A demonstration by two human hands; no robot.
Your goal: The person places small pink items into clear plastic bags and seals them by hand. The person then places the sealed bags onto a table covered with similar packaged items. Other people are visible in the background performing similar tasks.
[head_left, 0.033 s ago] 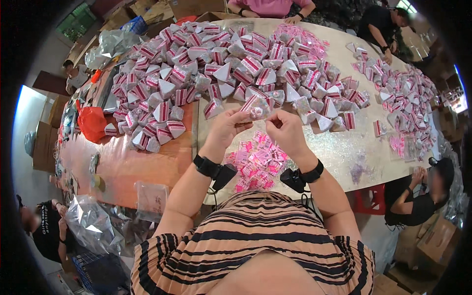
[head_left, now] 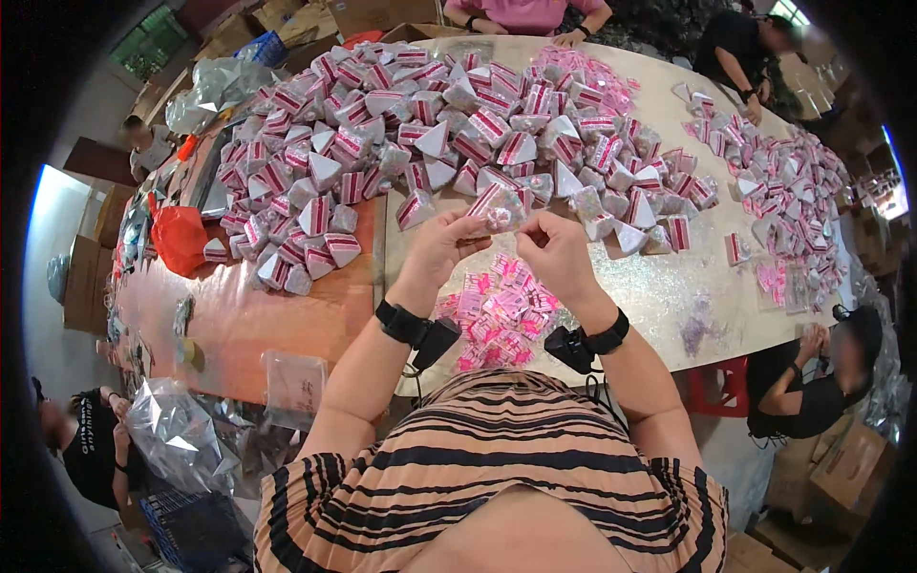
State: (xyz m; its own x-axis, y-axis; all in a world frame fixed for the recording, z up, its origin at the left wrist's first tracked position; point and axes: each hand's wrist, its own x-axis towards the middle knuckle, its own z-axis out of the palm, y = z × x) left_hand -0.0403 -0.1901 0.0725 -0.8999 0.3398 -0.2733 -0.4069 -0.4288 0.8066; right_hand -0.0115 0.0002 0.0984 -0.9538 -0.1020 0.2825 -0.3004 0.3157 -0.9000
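Observation:
A cake-slice-shaped piece (head_left: 499, 208), glittery white with a dark pink band, is pinched between the thumb and fingers of my left hand (head_left: 437, 252). It is held above the table's near middle. My right hand (head_left: 562, 256) is curled beside the piece's right edge, thumb and forefinger pressed together. Whatever those fingertips may hold is too small to make out. Below and between my wrists lies a heap of small pink-and-white printed packets or cards (head_left: 501, 315). Just beyond my hands begins a large pile of similar wedge-shaped pieces (head_left: 435, 141).
Another pile of wedges (head_left: 798, 191) spreads along the right side, and pink packets (head_left: 587, 76) lie at the far edge. An orange-red plastic bag (head_left: 179, 239) rests on the left table section (head_left: 277, 329). Several people sit or stand around; a red stool (head_left: 718, 390) is at right.

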